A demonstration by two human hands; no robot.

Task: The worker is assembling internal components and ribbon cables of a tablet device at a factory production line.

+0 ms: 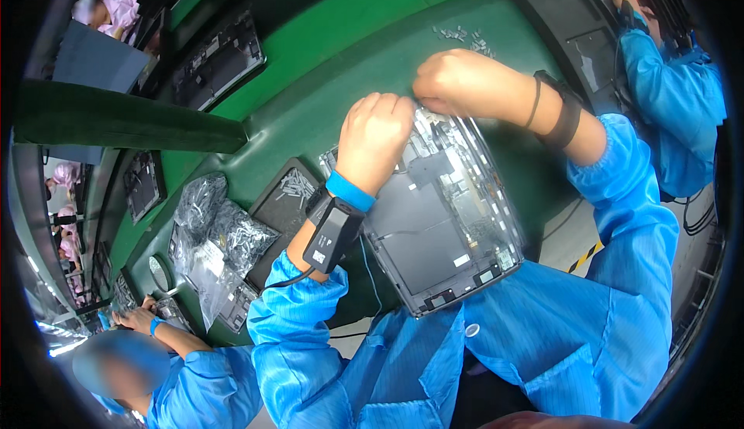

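An opened laptop base (434, 220) lies tilted at the table's near edge, close to my blue smock, its flat dark inner panel and boards uncovered. My left hand (377, 136) is closed over its far left part, knuckles up. At the far edge of the base my right hand (449, 80) is closed too, fingers curled down and inward near the left hand. The fingertips of both hands are hidden, so what they pinch cannot be made out. A blue band (350, 191) circles my left wrist, and a black box-shaped device (332, 235) is strapped to that forearm.
Left of the base stand a dark tray (267, 195) of small grey pieces and clear plastic bags (221, 227). More small pieces (469, 39) lie beyond my right hand. A black tray (562, 22) stands far right. Co-workers sit at left (194, 382) and right (666, 96).
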